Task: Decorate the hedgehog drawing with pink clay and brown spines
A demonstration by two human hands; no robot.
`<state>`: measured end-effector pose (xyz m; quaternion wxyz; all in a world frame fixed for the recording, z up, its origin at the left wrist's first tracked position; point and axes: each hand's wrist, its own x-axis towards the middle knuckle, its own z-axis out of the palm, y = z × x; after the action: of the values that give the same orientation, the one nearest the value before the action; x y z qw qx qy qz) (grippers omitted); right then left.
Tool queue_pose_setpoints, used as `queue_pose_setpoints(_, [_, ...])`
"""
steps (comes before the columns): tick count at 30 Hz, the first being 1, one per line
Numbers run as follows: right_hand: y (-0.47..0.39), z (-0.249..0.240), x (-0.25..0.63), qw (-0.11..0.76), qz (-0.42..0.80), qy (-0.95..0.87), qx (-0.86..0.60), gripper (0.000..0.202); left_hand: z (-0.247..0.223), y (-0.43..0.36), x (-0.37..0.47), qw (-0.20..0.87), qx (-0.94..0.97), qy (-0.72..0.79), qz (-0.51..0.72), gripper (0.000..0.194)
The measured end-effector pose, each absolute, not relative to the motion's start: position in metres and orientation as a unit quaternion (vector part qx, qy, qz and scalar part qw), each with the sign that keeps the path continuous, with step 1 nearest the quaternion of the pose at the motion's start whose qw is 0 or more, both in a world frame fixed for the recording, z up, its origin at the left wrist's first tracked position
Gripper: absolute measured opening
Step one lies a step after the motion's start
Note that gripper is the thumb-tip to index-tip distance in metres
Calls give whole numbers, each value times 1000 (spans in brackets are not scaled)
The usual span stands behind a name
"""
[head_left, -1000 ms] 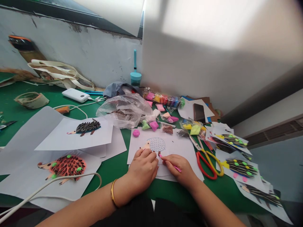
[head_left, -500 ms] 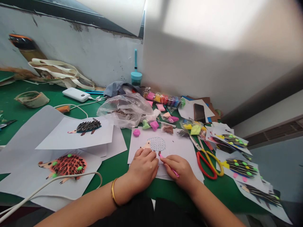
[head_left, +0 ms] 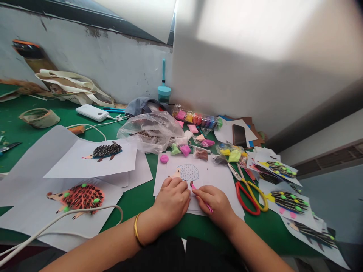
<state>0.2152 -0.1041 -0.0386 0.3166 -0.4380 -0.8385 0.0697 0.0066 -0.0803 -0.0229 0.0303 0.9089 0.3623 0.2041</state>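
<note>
My right hand [head_left: 217, 206] grips a slim pink modelling tool [head_left: 209, 207]; its tip touches or nearly touches a small brown clay leg [head_left: 191, 183] under the hedgehog picture [head_left: 189, 172]. This hedgehog has a pale clay face and a white body with blue scalloped marks. On the same white paper [head_left: 224, 185] rests my left hand [head_left: 172, 200], its fingers bent and close together. The fingertips point down out of sight, so anything under them is hidden. A pink clay lump [head_left: 163, 159] lies on the paper's upper left.
Red-and-yellow scissors [head_left: 251, 198] lie right of the paper. Behind are clay packets [head_left: 185, 150], a plastic bag of striped seeds [head_left: 150, 132] and a phone [head_left: 239, 136]. Finished seed hedgehogs [head_left: 82, 196] flank both sides. A white cable [head_left: 56, 219] crosses the left.
The view has shifted very slightly. Both hands keep the same places, and the pink modelling tool stays at the brown leg.
</note>
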Motion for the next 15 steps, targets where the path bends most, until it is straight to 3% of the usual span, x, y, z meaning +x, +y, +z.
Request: queue_pose_setpoints(15, [-105,-32,213,328,64,-838,-430,35,-23,-80,7,25,910,360,206,12])
